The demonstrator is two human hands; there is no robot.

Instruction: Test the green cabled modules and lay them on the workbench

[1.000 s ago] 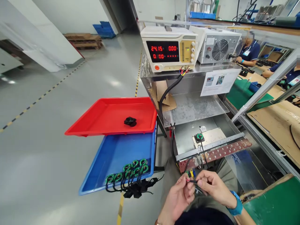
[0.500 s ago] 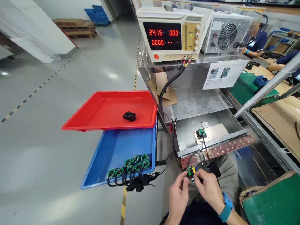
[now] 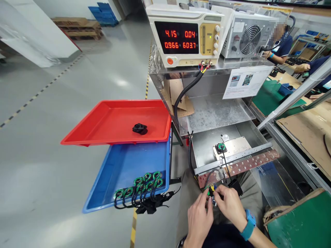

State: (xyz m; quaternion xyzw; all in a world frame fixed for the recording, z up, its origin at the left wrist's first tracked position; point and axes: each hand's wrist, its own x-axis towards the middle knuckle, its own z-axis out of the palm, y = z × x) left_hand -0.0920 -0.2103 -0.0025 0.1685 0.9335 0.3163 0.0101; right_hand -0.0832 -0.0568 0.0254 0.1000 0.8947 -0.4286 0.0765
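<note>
My left hand (image 3: 199,213) is closed, its fingertips pinching at a green connector (image 3: 209,193) in front of the brown riveted strip (image 3: 241,167). Just right of it is a yellow connector (image 3: 212,188). My right hand (image 3: 231,205) is closed too, thumb and forefinger pinched on a small dark piece mostly hidden by the fingers. Beside that hand hangs a black square plug (image 3: 236,186). Its cable runs up to a green ring-shaped circuit board (image 3: 221,147) on a silver metal plate (image 3: 239,144) in the metal drawer.
A power supply (image 3: 177,38) with red digits stands on the metal shelf. To the left, a red tray (image 3: 90,132) with a black part (image 3: 140,128) overlaps a blue tray (image 3: 103,179) holding several cabled ring boards (image 3: 142,184). A person (image 3: 281,44) sits at the back right.
The power supply's readout has gone from 24.15 and zeros to 4.15, 0.04, 0.966 and 603.7. My left hand has shifted slightly right, closer to my right hand. The view has moved a little.
</note>
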